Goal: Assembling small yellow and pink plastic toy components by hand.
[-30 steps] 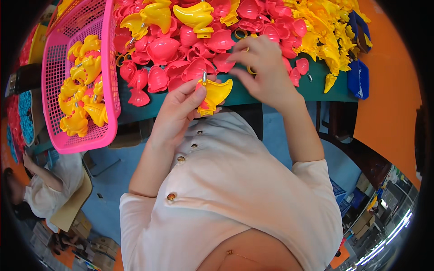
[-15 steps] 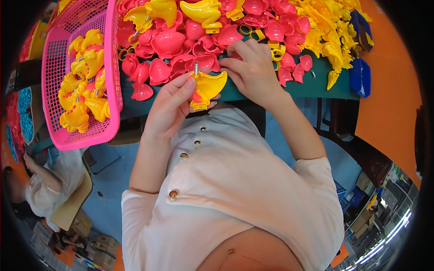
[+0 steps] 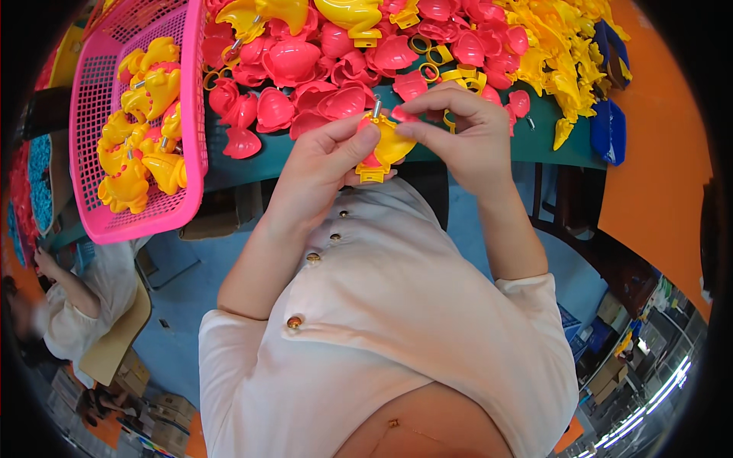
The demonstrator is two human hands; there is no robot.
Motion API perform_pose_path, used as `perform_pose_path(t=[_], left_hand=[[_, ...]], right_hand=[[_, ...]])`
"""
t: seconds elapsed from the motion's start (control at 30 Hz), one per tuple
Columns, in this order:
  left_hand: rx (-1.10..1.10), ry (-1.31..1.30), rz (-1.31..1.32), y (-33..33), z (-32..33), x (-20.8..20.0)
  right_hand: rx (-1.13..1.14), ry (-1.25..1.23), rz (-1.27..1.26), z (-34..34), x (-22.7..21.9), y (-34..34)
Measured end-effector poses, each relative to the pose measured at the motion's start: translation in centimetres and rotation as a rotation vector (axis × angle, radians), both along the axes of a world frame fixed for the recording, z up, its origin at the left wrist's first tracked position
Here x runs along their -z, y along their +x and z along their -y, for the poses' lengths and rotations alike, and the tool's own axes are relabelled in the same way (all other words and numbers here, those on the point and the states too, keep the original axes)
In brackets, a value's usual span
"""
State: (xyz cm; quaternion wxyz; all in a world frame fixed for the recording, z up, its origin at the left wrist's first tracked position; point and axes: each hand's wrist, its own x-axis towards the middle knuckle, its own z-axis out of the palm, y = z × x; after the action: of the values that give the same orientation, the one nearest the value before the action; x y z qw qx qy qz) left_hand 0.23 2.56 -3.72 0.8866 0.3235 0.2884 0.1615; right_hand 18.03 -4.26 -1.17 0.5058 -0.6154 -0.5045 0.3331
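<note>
My left hand point(image 3: 324, 164) holds a yellow plastic toy half-shell point(image 3: 391, 145) between thumb and fingers, just above the table's near edge. A metal spring pin point(image 3: 376, 107) sticks up from its top, and some pink shows inside it. My right hand point(image 3: 477, 137) pinches a small pink plastic piece point(image 3: 402, 114) between thumb and index finger, close to the shell's right side. Beyond both hands lies a heap of pink shell pieces point(image 3: 294, 62), with several yellow rings point(image 3: 439, 55) among them.
At left, a pink mesh basket point(image 3: 192, 114) holds several yellow toy figures point(image 3: 126, 183). Yellow parts point(image 3: 557, 61) are heaped at right on the green tabletop point(image 3: 561, 153), beside a blue tray point(image 3: 608, 131). Another person point(image 3: 84, 313) sits at far left.
My right hand has come back from the heap with the pink piece, toward the yellow shell. My left hand has shifted right with the shell.
</note>
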Motion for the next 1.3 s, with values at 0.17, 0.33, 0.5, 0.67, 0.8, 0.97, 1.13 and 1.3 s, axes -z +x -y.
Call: perform_pose_path(t=[0.17,0.33,0.5,0.67,0.8,0.97,1.13,1.3], left_hand=[[-0.006,0.044,-0.024,0.1,0.1,-0.3],[-0.006,0.051,-0.047,0.3,0.1,-0.6],[0.049,0.036,-0.074,0.2,-0.1,-1.5],[0.153,0.085,-0.121,0.5,1.2,-2.5],[0.186,0.002,-0.155,0.7,1.3,-1.3],[0.108,-0.206,0.062,1.1,1.7,-0.3],[0.085,-0.267,0.117,1.3,1.3,-1.0],[0.082,-0.266,0.160,1.9,1.5,-1.3]], right_hand=[[-0.038,0.013,0.016,0.2,1.0,0.1],[-0.093,0.120,0.320,0.4,0.6,0.5],[-0.168,0.029,0.215,1.3,0.5,1.1],[-0.185,-0.387,-0.911,2.7,1.9,2.1],[-0.094,-0.102,-0.226,4.8,3.4,1.0],[0.180,-0.110,-0.478,4.6,0.1,4.0],[0.679,0.131,0.626,4.0,0.5,12.0],[0.683,0.010,0.800,2.1,3.2,14.2]])
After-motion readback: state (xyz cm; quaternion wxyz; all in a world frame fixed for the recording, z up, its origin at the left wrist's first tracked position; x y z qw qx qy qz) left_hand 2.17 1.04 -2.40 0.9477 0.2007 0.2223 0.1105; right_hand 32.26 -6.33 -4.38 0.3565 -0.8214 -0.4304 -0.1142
